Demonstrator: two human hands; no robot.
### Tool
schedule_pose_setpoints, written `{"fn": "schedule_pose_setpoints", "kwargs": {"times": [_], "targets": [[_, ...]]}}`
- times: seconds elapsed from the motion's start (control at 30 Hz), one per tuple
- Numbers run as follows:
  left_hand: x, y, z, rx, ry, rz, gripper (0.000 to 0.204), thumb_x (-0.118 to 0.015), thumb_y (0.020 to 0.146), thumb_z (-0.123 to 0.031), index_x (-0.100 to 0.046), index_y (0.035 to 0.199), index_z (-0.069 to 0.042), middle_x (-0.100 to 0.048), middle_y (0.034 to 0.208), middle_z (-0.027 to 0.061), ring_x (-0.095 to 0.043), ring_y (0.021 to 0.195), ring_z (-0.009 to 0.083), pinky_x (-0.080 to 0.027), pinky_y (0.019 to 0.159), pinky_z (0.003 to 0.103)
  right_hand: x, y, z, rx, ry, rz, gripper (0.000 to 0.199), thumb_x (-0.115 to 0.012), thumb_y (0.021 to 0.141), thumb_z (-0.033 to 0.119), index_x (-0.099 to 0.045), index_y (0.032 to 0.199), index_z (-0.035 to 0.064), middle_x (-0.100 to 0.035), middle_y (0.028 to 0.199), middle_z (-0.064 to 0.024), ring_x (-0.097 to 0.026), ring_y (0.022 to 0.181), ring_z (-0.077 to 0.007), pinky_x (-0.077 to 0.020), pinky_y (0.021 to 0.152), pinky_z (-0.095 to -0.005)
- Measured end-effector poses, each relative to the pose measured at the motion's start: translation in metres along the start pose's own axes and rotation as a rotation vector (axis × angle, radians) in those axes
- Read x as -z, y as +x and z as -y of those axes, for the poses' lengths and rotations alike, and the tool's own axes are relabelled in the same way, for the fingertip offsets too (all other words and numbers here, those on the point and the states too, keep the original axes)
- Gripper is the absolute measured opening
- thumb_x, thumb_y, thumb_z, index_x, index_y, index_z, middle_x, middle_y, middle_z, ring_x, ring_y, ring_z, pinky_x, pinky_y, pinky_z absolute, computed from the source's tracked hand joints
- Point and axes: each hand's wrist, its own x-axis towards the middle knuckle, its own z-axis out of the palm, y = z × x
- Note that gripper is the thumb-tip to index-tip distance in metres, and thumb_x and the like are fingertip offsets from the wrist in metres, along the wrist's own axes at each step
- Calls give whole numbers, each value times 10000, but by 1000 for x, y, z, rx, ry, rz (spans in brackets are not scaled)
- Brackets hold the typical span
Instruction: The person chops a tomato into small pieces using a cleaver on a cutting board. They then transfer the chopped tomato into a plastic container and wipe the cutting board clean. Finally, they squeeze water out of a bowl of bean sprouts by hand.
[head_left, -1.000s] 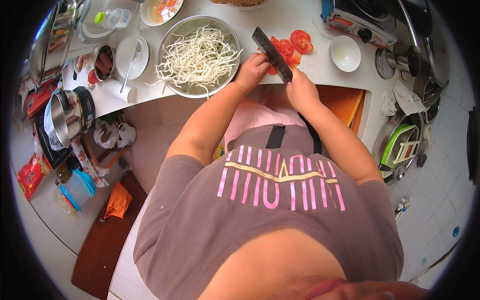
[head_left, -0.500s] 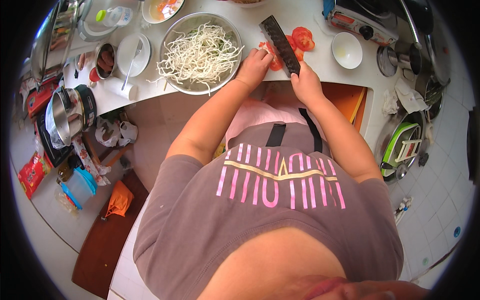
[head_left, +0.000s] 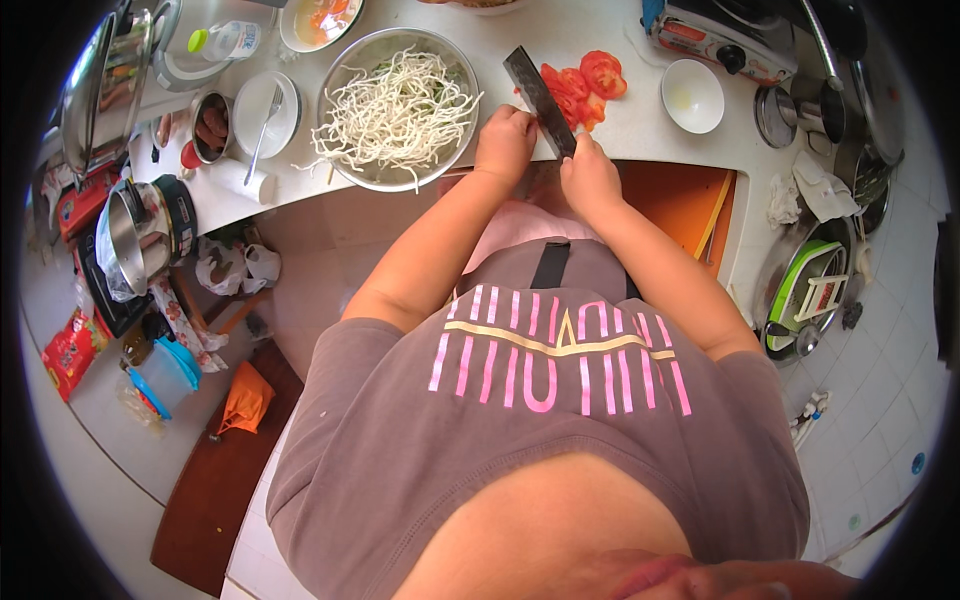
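My right hand [head_left: 590, 180] is wrapped round the handle of a dark, broad-bladed kitchen knife [head_left: 535, 88]. Its blade slants up and to the left over the white counter. Just right of the blade lie red tomato slices [head_left: 603, 74], several of them fanned out and overlapping. My left hand [head_left: 506, 142] is on the blade's other side with its fingers curled in; whatever is under or in them is hidden. Left of that hand stands a metal bowl [head_left: 330, 155] heaped with white noodles [head_left: 400, 110], some strands hanging over its rim, with a little green showing among them.
A small white bowl [head_left: 692, 97] stands right of the tomato, near a portable gas stove [head_left: 720, 40]. On the left are a white plate [head_left: 283, 130] with a fork [head_left: 265, 135], a metal cup [head_left: 212, 128] and a bowl of orange pieces [head_left: 320, 22]. The counter's front edge curves before me.
The knife and my right hand have shifted left, off the tomato slices, uncovering more of them. My left hand has drawn slightly back toward me, and its fingers are more curled.
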Motion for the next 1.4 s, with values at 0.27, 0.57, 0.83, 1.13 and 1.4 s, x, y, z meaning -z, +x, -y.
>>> {"fn": "schedule_pose_setpoints", "kwargs": {"times": [0.27, 0.57, 0.83, 1.13, 1.4], "targets": [[10, -13, 7, 82, -129, 20, 232, -641, 799, -23, -652, 1029, -54, -599, 961, 168, -621, 819, 351, -526, 741, 425, 20, 3, -13, 17, 96, 12, 318, -566, 843, 116, -508, 1113, -42, -606, 1036, -261, -587, 977, -435, -471, 848, -487], [6, -5, -8, 193, -76, -65, 231, -668, 851, -195, -586, 980, -22, -625, 937, 178, -625, 829, 374, -513, 731, 440, 21, -5, -18, 41, 29, 29, 293, -573, 841, 111, -501, 1070, -57, -597, 1025, -265, -588, 954, -442, -478, 828, -492], [-4, 2, -21, 475, 99, 102, 316, -723, 787, -295, -623, 871, -8, -650, 879, 181, -640, 821, 365, -510, 748, 444, 23, -5, -19, 41, 26, 32, 272, -578, 847, 123, -506, 1054, -39, -598, 1042, -248, -593, 952, -432, -481, 823, -493], [1, 0, -19, 354, 96, -33, 224, -685, 811, -248, -647, 877, -38, -651, 884, 169, -643, 825, 360, -515, 746, 444, 32, -9, -13, 140, -63, 18, 234, -582, 854, 120, -503, 1038, -1, -600, 1047, -204, -614, 906, -418, -504, 770, -490], [-4, 2, -16, 338, 117, 4, 211, -651, 835, -243, -658, 821, -33, -648, 879, 183, -642, 809, 370, -517, 736, 457, 32, -8, -3, 147, -176, 52, 175, -540, 853, 72, -497, 1011, 12, -594, 1020, -208, -632, 858, -424, -524, 732, -493]]}}
